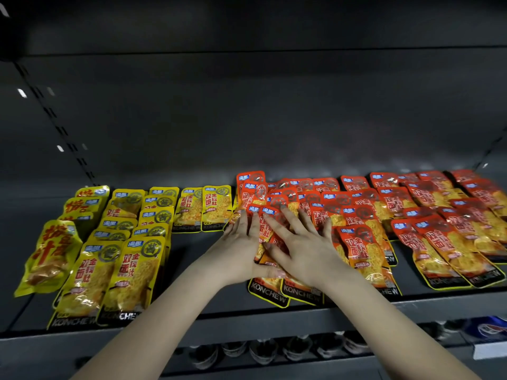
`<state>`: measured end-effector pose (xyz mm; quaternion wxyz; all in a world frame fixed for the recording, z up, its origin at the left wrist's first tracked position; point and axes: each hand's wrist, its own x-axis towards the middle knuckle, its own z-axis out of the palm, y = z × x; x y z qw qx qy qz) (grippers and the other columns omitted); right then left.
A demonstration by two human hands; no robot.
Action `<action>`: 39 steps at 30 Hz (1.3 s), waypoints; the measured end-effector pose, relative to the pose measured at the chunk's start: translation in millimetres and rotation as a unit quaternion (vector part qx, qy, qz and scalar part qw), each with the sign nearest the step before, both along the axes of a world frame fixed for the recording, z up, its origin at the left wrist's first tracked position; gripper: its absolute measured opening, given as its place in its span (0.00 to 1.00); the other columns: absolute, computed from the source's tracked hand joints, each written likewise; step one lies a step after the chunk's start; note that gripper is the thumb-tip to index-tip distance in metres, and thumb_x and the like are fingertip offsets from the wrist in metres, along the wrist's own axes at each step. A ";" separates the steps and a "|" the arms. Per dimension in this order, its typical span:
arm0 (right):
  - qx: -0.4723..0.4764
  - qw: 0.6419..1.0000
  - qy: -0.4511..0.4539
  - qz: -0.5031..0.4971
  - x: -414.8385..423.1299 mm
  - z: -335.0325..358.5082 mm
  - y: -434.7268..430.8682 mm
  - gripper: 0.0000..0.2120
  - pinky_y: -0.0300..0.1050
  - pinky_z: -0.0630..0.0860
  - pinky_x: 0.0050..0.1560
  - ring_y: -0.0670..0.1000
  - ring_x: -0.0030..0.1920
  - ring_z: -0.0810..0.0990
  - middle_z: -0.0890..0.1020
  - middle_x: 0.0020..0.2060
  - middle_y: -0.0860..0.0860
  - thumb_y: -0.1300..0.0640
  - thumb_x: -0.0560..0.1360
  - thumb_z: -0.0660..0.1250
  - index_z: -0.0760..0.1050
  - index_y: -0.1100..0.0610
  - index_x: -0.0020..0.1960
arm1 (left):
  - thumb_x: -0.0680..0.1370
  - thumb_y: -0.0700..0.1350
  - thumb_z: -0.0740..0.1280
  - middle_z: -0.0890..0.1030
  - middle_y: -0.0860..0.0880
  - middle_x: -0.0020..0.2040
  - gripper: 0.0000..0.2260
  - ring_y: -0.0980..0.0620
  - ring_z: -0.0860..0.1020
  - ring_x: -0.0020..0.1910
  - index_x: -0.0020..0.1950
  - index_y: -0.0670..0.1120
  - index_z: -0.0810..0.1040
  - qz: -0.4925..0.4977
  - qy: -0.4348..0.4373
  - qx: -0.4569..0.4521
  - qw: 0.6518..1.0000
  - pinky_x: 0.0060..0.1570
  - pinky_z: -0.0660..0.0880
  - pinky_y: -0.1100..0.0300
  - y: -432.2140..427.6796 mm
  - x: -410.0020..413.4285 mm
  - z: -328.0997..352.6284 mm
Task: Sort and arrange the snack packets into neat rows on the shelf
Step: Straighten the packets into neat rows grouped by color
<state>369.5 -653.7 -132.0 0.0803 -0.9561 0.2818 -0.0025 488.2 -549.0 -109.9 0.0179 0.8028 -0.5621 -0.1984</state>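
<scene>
You are facing a dark grey metal shelf (189, 242) backed by a plain grey back panel (274, 119), with a left slotted upright (52, 116) slanting up one side and a right slotted upright (491, 149) just showing at the far edge. Overhead, the upper board (247, 23) lies in deep shadow; the light is dim, with a paler glow along the panel's foot. Below the front lip, a lower tier (274, 349) holds blurred dark items, with a blue-and-white object (491, 327) and a white tag (488, 351) at the right.
</scene>
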 end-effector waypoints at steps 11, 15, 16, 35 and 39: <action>-0.004 1.000 -0.002 0.001 -18.7 -0.6 -18.1 0.27 0.71 0.39 0.69 0.55 0.76 0.40 0.39 0.75 0.42 0.36 0.77 0.45 0.39 0.34 0.73 | 0.72 0.68 0.62 0.32 0.38 0.75 0.51 0.42 0.37 0.76 0.75 0.42 0.31 0.003 0.001 0.003 1.000 0.73 0.40 0.54 -16.7 -19.9 1.1; -0.004 1.000 0.001 0.002 -27.3 -0.1 -24.6 0.27 0.71 0.39 0.69 0.54 0.76 0.40 0.38 0.75 0.42 0.36 0.77 0.45 0.38 0.35 0.73 | 0.71 0.68 0.62 0.31 0.38 0.74 0.51 0.42 0.36 0.75 0.75 0.43 0.31 0.003 0.005 -0.001 1.000 0.73 0.40 0.53 -24.4 -26.4 -1.2; -0.003 1.000 0.001 0.001 -29.5 0.1 -26.3 0.27 0.70 0.38 0.69 0.54 0.76 0.40 0.38 0.75 0.42 0.36 0.77 0.45 0.38 0.35 0.73 | 0.71 0.68 0.62 0.31 0.39 0.74 0.51 0.42 0.36 0.75 0.75 0.43 0.31 0.004 0.009 -0.002 1.000 0.73 0.41 0.52 -26.6 -28.1 -1.7; -0.013 1.000 0.000 -0.007 -51.8 0.6 -46.2 0.27 0.68 0.39 0.70 0.53 0.76 0.43 0.42 0.76 0.44 0.37 0.78 0.47 0.40 0.35 0.73 | 0.71 0.67 0.64 0.30 0.41 0.74 0.52 0.43 0.34 0.75 0.76 0.44 0.33 0.006 0.009 -0.015 1.000 0.74 0.44 0.49 -49.8 -45.9 -8.5; -0.009 1.000 0.001 -0.007 -53.2 1.0 -47.8 0.27 0.68 0.39 0.70 0.53 0.76 0.42 0.42 0.76 0.44 0.37 0.78 0.46 0.40 0.36 0.74 | 0.70 0.69 0.62 0.32 0.39 0.75 0.52 0.42 0.35 0.75 0.76 0.44 0.33 0.000 -0.035 0.001 0.999 0.73 0.39 0.46 -53.1 -47.1 -7.6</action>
